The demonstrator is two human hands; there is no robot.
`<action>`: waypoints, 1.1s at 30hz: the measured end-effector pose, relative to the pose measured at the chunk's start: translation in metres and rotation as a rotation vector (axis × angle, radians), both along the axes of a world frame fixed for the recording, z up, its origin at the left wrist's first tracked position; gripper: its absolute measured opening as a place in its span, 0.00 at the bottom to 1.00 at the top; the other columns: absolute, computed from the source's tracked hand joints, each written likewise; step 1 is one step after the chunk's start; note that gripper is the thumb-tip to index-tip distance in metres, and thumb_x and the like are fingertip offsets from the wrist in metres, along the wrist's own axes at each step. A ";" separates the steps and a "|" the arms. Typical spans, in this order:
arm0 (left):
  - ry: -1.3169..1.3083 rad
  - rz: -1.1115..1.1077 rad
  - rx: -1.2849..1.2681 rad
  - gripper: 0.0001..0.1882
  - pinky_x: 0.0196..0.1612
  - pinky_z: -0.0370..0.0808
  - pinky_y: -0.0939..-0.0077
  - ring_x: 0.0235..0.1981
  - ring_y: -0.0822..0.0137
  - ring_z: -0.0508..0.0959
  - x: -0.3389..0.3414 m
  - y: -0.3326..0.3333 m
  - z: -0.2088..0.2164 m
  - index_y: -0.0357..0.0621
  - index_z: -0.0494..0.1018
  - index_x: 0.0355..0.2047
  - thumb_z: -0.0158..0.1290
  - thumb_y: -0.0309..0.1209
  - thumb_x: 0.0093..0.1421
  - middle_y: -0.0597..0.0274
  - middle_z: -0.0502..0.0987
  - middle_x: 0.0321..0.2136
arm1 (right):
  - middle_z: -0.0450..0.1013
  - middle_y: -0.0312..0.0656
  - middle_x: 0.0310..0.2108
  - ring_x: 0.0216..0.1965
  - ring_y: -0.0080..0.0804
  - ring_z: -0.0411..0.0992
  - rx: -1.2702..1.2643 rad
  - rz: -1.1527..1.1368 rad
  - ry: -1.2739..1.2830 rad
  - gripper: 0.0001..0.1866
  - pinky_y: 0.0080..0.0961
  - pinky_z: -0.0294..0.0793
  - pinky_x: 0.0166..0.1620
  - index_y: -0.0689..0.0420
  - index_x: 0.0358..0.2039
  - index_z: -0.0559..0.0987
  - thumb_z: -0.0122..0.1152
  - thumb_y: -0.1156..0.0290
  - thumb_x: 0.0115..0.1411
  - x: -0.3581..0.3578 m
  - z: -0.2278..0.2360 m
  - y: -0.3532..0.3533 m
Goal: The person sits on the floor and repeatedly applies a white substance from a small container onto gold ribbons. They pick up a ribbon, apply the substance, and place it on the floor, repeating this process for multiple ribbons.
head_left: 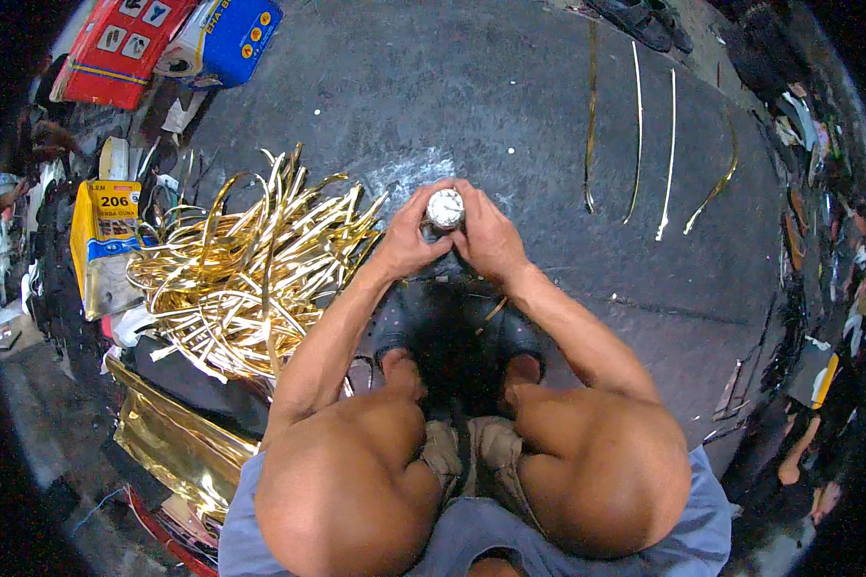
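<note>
Between my two hands stands a small round container (445,209) with a white, crusted top, seen from above; its sides are mostly hidden by my fingers. My left hand (409,236) is closed round its left side. From the right, my right hand (492,237) wraps the same container, and the thumbs come close together at its near side. Just left of my left hand lies a big tangled heap of shiny gold strips (250,274). Several single strips (637,135) lie apart, lengthwise, on the dark work surface at the far right.
A yellow can (85,245) stands left of the heap. Red (125,48) and blue (236,43) packages sit at the far left. A gold sheet (178,447) lies near my left knee. Dark footwear (645,21) is at the far right edge. Whitish smears (409,173) mark the dark surface (433,87).
</note>
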State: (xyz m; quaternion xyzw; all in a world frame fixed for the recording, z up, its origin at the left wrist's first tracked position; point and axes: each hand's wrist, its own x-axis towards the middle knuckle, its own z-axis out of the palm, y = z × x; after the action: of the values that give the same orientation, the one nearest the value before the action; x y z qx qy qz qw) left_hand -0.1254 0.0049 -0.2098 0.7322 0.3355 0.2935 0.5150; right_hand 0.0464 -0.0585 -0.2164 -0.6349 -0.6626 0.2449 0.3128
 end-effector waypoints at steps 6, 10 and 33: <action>0.075 0.011 0.007 0.28 0.56 0.78 0.66 0.53 0.55 0.81 -0.005 0.000 -0.008 0.42 0.72 0.54 0.56 0.15 0.52 0.53 0.79 0.48 | 0.80 0.45 0.43 0.42 0.40 0.79 -0.355 -0.338 0.356 0.27 0.36 0.80 0.46 0.59 0.54 0.72 0.69 0.73 0.53 0.031 -0.046 0.013; 0.102 -0.008 0.108 0.26 0.53 0.77 0.61 0.53 0.47 0.80 0.002 0.003 -0.007 0.42 0.72 0.53 0.55 0.15 0.52 0.50 0.80 0.48 | 0.79 0.41 0.31 0.33 0.34 0.78 -0.621 -0.497 0.522 0.16 0.33 0.78 0.39 0.58 0.41 0.78 0.74 0.71 0.53 0.034 -0.096 0.033; 0.117 -0.072 0.214 0.30 0.59 0.75 0.59 0.56 0.45 0.77 -0.005 0.007 -0.023 0.43 0.70 0.57 0.55 0.16 0.51 0.47 0.77 0.55 | 0.77 0.43 0.40 0.32 0.24 0.73 0.161 -0.196 1.262 0.18 0.20 0.74 0.36 0.65 0.54 0.72 0.59 0.76 0.65 0.182 0.284 -0.016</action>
State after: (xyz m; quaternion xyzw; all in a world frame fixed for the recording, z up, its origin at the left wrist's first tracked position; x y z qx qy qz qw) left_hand -0.1308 0.0123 -0.2330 0.8104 0.3050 0.2658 0.4238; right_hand 0.2285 -0.0742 0.0681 -0.4009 -0.3065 0.4912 0.7100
